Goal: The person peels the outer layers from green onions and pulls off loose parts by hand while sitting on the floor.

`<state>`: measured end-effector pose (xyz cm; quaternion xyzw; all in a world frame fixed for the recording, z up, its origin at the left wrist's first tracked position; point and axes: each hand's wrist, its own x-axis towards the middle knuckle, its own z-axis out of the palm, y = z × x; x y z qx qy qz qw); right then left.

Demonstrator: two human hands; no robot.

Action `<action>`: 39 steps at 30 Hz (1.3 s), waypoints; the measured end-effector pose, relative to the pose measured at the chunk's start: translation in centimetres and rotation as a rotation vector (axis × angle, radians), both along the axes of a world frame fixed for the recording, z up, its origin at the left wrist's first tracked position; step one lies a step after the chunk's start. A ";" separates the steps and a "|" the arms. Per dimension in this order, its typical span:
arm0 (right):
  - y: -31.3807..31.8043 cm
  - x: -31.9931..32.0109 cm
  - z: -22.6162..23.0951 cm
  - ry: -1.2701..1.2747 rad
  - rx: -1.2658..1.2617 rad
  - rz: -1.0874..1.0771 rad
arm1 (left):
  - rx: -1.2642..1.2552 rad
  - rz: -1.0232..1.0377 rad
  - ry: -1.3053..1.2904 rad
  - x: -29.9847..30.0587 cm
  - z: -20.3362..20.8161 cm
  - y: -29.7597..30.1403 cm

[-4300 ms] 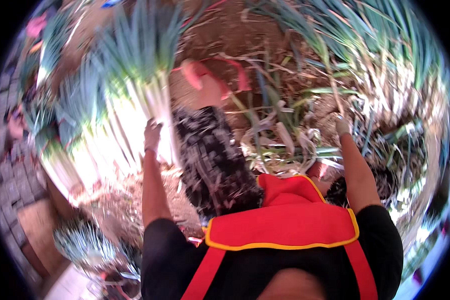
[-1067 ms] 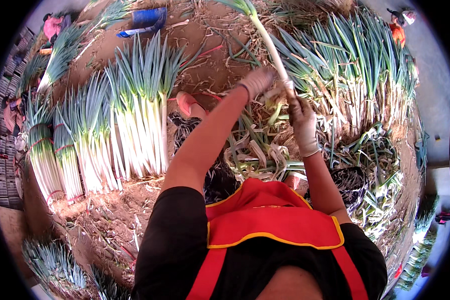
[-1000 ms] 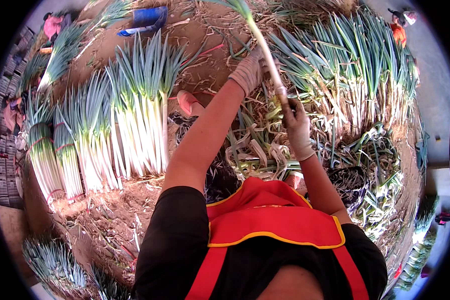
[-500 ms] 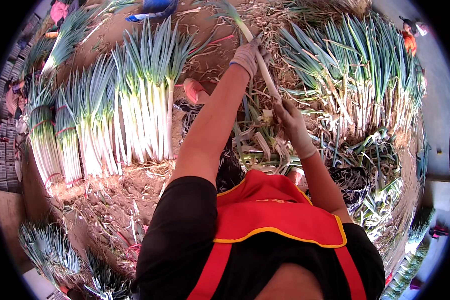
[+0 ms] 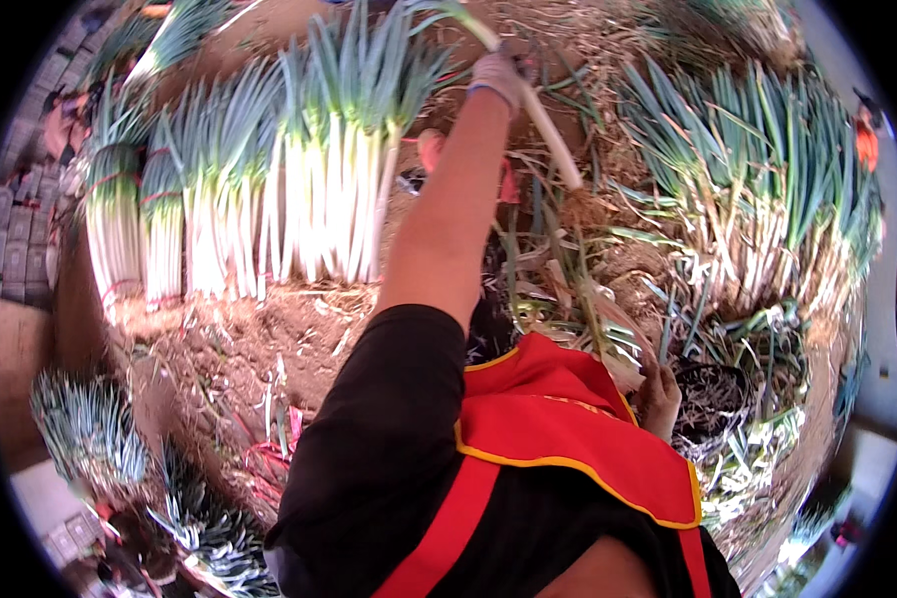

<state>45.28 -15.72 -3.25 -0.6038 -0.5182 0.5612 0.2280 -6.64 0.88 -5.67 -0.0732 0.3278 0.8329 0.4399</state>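
Note:
Out ahead of me, my gloved left hand (image 5: pixel 496 80) grips a long green onion (image 5: pixel 549 132) around its upper stalk. Its white shaft slants down to the right, with the roots (image 5: pixel 583 207) at the lower end. Close to the right side of my red apron (image 5: pixel 568 409), my gloved right hand (image 5: pixel 660 397) has its fingers curled on a strip of peeled outer leaf (image 5: pixel 616 324). The strip trails up toward the roots; whether it still joins the onion cannot be told.
Cleaned green onions (image 5: pixel 329 189) stand in a row at left, beside tied bundles (image 5: pixel 115 219). Untrimmed onions with dry leaves (image 5: pixel 757 189) stand at right. Peeled scraps (image 5: pixel 757 429) cover the ground near my right side. More onions (image 5: pixel 90 429) lie at lower left.
My right hand has come down from the lower shaft toward my body, drawing outer leaf off the onion. The shaft now shows whiter. My left hand keeps its hold.

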 end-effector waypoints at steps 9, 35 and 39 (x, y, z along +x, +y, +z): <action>1.5 -3.9 -2.3 0.015 0.045 0.184 | 0.017 0.089 0.512 -4.7 6.9 -5.8; 5.7 -10.5 -11.4 -0.092 -0.226 0.372 | -1.654 -0.912 1.270 -18.8 -20.1 -33.3; 5.8 -11.7 -12.5 -0.086 -0.233 0.403 | -1.566 -0.844 1.118 -19.3 -19.6 -32.4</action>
